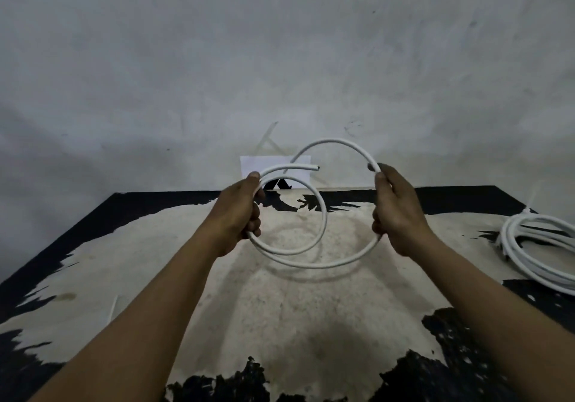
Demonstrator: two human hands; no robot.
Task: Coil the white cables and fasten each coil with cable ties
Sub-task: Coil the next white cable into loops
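While it is held up off the desk (93, 246), a white cable (323, 266) curls into two overlapping loops between a person's hands. The left hand (239, 215) has its fingers curled round the left side, where both loops pass together, probably so the stiff cable cannot spring open. The right hand (395, 208) grips the right side of the larger loop, thumb on top, seemingly guiding the next turn. One cut end (315, 168) pokes free near the top, so this coil looks loose and not yet tied. At the desk's far right edge lies a finished coil (513, 246), with a cable tie (529, 207) standing up from it. On the left of the desk rests a thin pale strip (112, 308), perhaps a spare tie kept within reach.
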